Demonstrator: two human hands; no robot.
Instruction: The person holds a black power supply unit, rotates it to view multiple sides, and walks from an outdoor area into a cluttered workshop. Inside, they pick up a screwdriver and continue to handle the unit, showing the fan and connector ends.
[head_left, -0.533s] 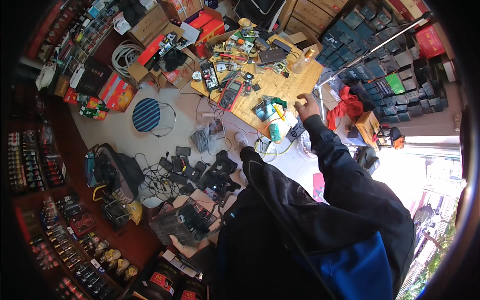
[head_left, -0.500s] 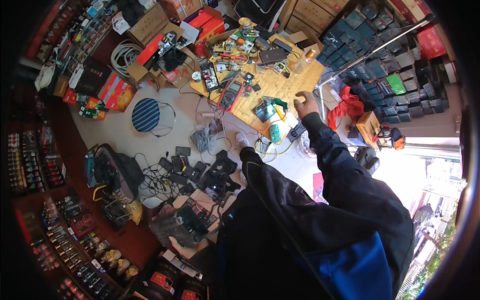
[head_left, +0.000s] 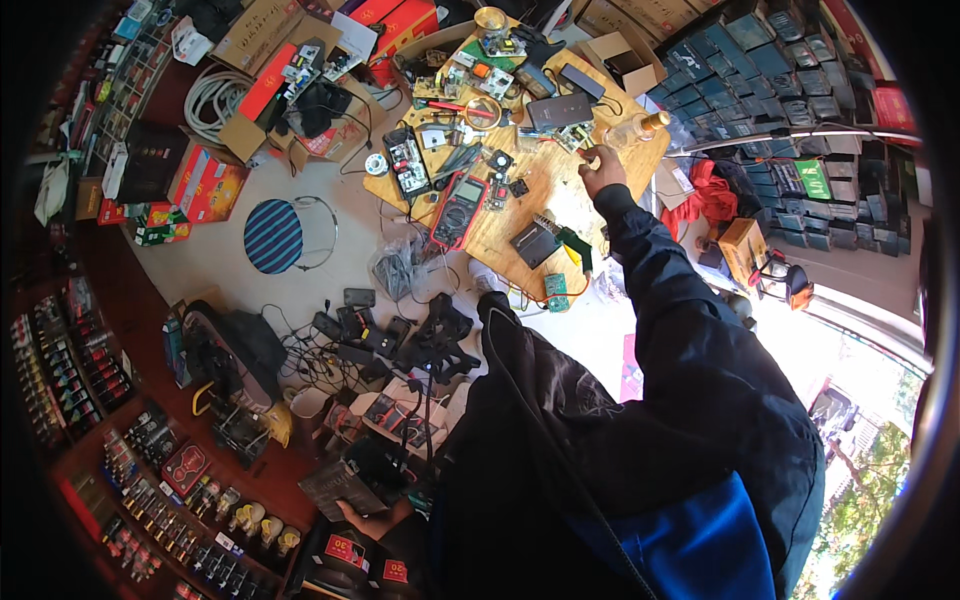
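My right hand (head_left: 604,172) reaches over the wooden table (head_left: 510,215) near its right side, thumb and fingers curved and apart, with nothing visible between them. Just beyond the fingertips lies a small circuit board with components (head_left: 574,136). A clear bottle with a gold cap (head_left: 640,127) lies to the right of them. Down at the lower left, my left hand (head_left: 378,520) grips a dark box (head_left: 340,489) by its edge, fingers partly hidden. Nearer on the table are a black box-shaped device (head_left: 535,243) and a green circuit board (head_left: 556,291).
A red multimeter (head_left: 460,210), a tape roll (head_left: 482,113) and several boards crowd the table. Cables and black adapters (head_left: 370,330) litter the floor. A striped round stool (head_left: 273,236) stands left. Bottle shelves (head_left: 150,470) line the left; stacked dark boxes (head_left: 730,65) stand right.
My right hand has moved farther over the table, toward the small circuit board. My left hand and the dark box have moved lower. The view has shifted slightly.
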